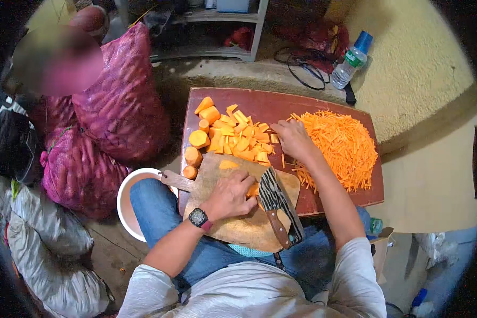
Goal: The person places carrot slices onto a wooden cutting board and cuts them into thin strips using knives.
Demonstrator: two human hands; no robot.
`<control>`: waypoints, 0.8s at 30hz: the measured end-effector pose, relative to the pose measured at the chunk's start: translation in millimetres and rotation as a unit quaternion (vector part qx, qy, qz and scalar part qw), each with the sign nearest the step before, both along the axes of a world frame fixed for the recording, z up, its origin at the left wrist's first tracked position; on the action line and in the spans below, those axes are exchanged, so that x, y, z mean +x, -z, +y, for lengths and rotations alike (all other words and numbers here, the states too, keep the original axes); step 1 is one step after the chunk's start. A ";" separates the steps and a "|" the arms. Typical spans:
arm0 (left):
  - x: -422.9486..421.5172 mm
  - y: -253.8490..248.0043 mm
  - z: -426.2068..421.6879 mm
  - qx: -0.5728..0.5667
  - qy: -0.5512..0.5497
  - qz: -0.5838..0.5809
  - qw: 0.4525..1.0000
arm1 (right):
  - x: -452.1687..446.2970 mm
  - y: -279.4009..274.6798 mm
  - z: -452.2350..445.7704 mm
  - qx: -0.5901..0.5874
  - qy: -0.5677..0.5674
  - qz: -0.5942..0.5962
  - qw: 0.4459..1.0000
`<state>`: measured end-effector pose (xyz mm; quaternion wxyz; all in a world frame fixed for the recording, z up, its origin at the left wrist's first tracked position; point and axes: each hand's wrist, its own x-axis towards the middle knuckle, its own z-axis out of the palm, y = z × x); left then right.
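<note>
Over on the far left, pink sacks (124,95) are bulging and a white basin (123,212) is sitting beside the person's legs (153,204); moving in, thick carrot stubs (193,156) are lining the left end of the red table (281,100), apart from the smaller carrot chunks (239,130) heaped just beyond the wooden board (233,228); that board is jutting past the near table edge over the legs, so pressing straight down over the supported part looks the steadier way.

Now the left hand (227,193): it's lying palm down on the board, fingers bending narrowly over cut carrot pieces (253,190); whether it's gripping or only covering them I cannot tell; curling those fingertips back would be wise, because right alongside, the striped knife (273,193) is lying unheld, its wooden handle pointing towards the body; good practice is leaving it flat and well within the board.

Further right, the right hand (294,139) is hovering or resting between the chunks and the carrot shreds (342,151), its fingers bending close together; a hold I cannot tell; a light, low touch is suiting that spot, with the two heaps lying so near; beyond, a blue-capped bottle (349,69) is leaning.
</note>
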<state>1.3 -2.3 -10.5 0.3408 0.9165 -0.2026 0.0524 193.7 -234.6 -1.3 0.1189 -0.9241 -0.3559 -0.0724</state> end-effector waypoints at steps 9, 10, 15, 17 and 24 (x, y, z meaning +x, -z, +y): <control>4.1 12.7 6.5 -0.027 0.030 0.006 0.999 | 6.1 -25.2 -26.2 -0.263 -0.007 -0.032 0.964; 4.4 11.4 5.7 -0.031 0.031 0.006 0.999 | 5.0 -25.7 -28.3 -0.267 -0.007 -0.032 0.963; 2.6 12.3 5.2 -0.027 0.031 0.002 0.999 | 18.0 9.1 -28.7 -0.098 -0.036 -0.053 0.993; 4.1 13.1 6.3 -0.027 0.032 -0.014 0.999 | 20.7 5.2 -10.6 -0.116 -0.024 -0.034 0.992; 7.1 8.8 7.8 -0.040 0.031 0.013 0.999 | 43.9 8.3 13.0 -0.167 0.060 0.005 0.984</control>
